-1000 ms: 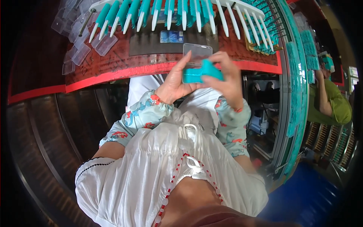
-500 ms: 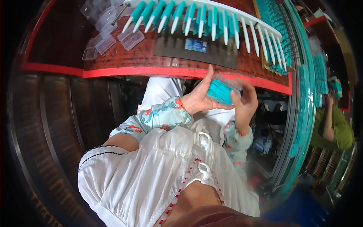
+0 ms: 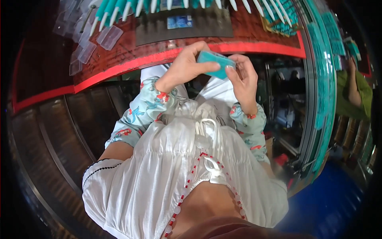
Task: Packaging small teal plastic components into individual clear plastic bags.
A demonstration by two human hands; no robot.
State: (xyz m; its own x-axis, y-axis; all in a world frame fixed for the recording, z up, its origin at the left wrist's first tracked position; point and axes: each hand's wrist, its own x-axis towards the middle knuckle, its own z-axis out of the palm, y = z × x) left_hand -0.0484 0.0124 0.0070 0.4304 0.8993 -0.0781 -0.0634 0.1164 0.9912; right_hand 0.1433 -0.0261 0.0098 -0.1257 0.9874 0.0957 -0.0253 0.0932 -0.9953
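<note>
A small clear plastic box [image 3: 211,57] filled with teal material is held up over my lap, just short of the table's red front edge. Its lid looks closed. My left hand [image 3: 185,65] grips its left side, thumb across the front face and fingers behind. At the right end my right hand [image 3: 244,79] pinches the box between thumb and fingers. The box hides part of my left fingers.
On the red-brown table are clear plastic boxes [image 3: 109,38], a dark mat [image 3: 215,32] with a blue card [image 3: 180,22], and white prongs [image 3: 233,4], several bearing teal pieces. Teal stacks [image 3: 318,79] line the right. A person in green [image 3: 358,95] is beyond.
The box's clear lid, open before, now lies closed over the teal contents. My left hand has gone from cradling it to gripping its side. The whole view has shifted.
</note>
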